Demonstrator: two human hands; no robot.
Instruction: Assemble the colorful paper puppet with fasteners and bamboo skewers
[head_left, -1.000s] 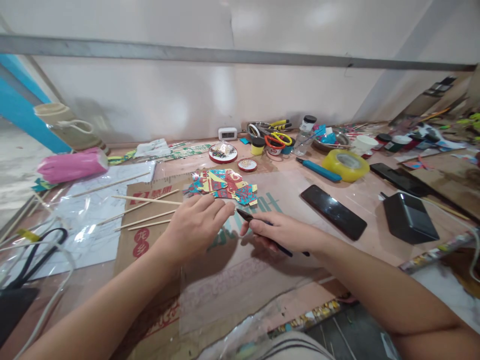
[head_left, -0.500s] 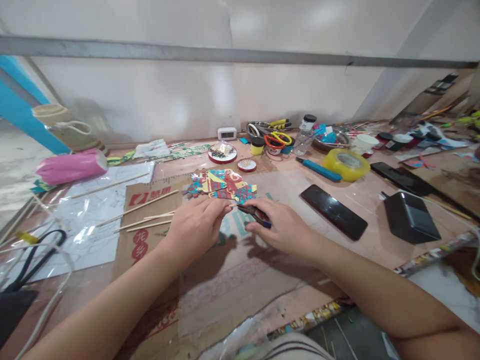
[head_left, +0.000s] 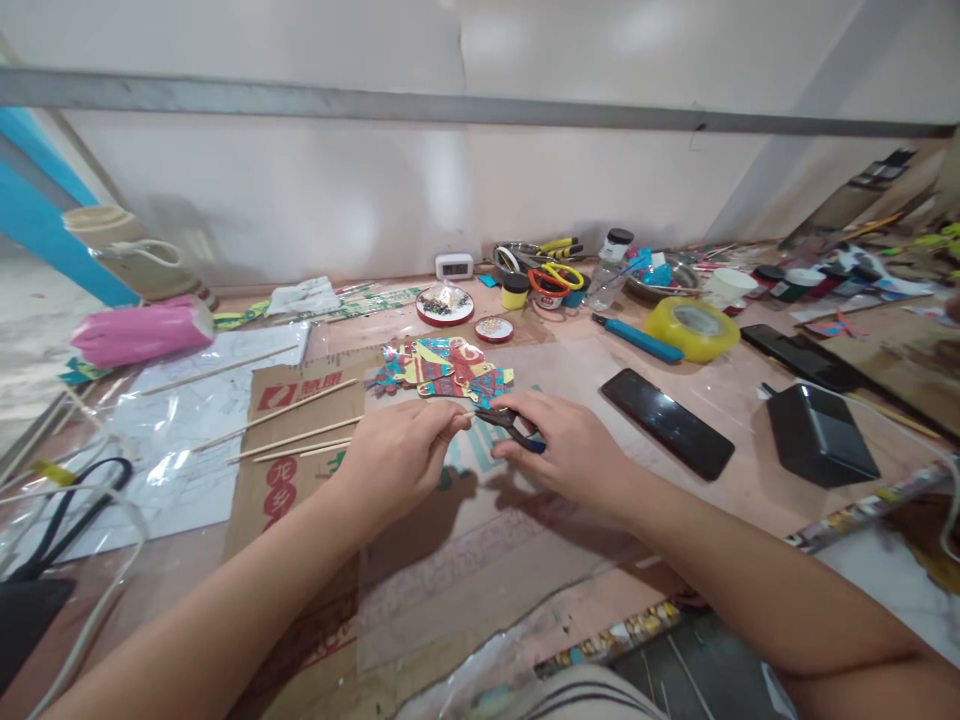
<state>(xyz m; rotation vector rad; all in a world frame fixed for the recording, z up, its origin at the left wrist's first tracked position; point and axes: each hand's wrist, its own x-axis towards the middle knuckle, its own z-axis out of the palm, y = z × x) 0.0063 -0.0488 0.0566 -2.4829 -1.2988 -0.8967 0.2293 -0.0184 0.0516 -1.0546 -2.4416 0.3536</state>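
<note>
My left hand (head_left: 397, 455) hovers over the cardboard sheet (head_left: 300, 470), fingers pinched together on the end of a thin wooden stick that runs toward the pliers' tip. My right hand (head_left: 570, 450) grips small dark pliers (head_left: 510, 425) with blue and red handles, their jaws pointing left at my left fingertips. Just beyond both hands lies a colourful cut-out figure (head_left: 442, 367) in red, teal and yellow.
Several wooden sticks (head_left: 292, 437) lie left of my hands. A black phone (head_left: 667, 423), black box (head_left: 821, 437), yellow tape roll (head_left: 691, 329), blue knife (head_left: 637, 339), jars and scissors (head_left: 551, 275) crowd the right and back. Pink bag (head_left: 142, 330) and plastic sheets at left.
My right hand has moved forward and turned the pliers toward my left fingers. My left hand has closed from flat to a pinch near the figure's edge.
</note>
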